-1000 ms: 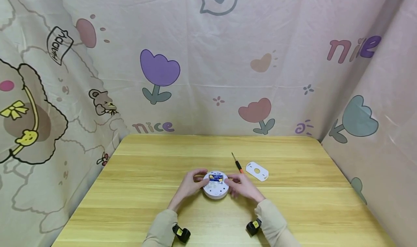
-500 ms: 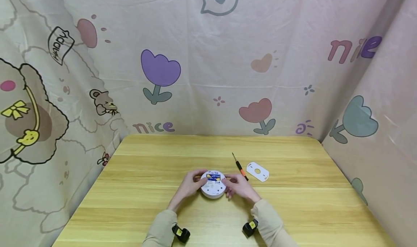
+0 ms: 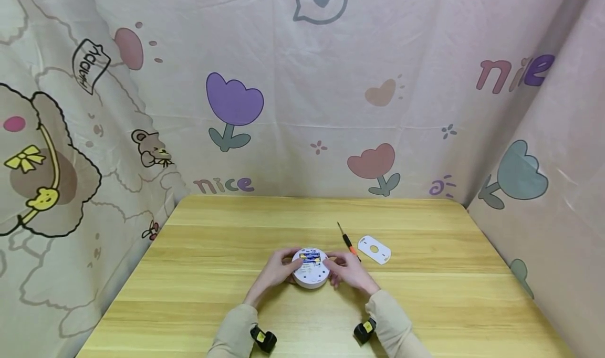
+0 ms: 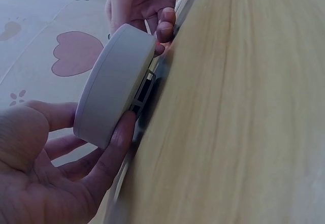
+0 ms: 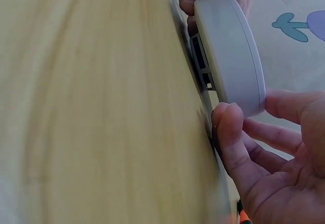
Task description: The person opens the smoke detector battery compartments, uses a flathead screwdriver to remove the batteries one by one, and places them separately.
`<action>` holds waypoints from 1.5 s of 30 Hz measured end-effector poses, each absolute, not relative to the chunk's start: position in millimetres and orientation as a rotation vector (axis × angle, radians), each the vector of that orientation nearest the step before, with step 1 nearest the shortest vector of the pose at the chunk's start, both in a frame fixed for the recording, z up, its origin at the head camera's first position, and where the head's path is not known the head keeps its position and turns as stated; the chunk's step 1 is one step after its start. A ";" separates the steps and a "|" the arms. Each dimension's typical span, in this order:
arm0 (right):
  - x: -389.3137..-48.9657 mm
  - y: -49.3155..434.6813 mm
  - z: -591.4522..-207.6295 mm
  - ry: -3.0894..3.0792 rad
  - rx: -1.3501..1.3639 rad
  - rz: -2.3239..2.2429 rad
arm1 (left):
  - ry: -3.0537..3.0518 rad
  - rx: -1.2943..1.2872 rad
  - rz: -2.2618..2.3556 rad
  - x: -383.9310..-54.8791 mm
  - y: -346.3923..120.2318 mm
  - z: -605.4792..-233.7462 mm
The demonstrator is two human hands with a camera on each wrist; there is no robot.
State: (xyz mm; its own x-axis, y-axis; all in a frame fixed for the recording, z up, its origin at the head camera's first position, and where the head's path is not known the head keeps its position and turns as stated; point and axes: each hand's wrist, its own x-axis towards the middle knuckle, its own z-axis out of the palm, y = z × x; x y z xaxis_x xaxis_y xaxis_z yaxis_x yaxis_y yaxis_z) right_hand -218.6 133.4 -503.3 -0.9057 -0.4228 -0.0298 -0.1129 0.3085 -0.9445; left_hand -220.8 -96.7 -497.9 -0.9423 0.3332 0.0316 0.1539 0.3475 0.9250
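Both hands hold a round white smoke detector [image 3: 310,276], back face up, close over the table. Blue and yellow batteries [image 3: 310,256] lie side by side in its battery bay. My left hand [image 3: 275,270] grips the left edge, thumb on the upper face. On the opposite side, my right hand [image 3: 352,272] grips the rim in much the same way. Both wrist views show the smooth side wall of the smoke detector [image 4: 114,84] and a dark slotted vent [image 5: 202,59] projecting from its underside. Fingers of each hand reach beneath the body.
Behind the right hand lies a screwdriver [image 3: 348,241] with a black and orange handle. A white mounting plate [image 3: 374,250] with a central hole rests beside it. The wooden table [image 3: 212,232] ends at a patterned cloth backdrop [image 3: 302,153].
The smoke detector and right hand have shifted slightly left over the second, with a small drift back right lately. More of the screwdriver's handle shows. The left hand has barely moved.
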 end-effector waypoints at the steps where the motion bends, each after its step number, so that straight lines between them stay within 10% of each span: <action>1: -218.5 134.2 -502.9 2.331 -0.480 -1.617 | 2.438 0.433 1.647 -221.0 -96.3 -498.0; 45: -233.4 168.8 -493.8 3.320 -0.209 -0.821 | 2.364 0.314 1.660 -219.1 -96.3 -495.4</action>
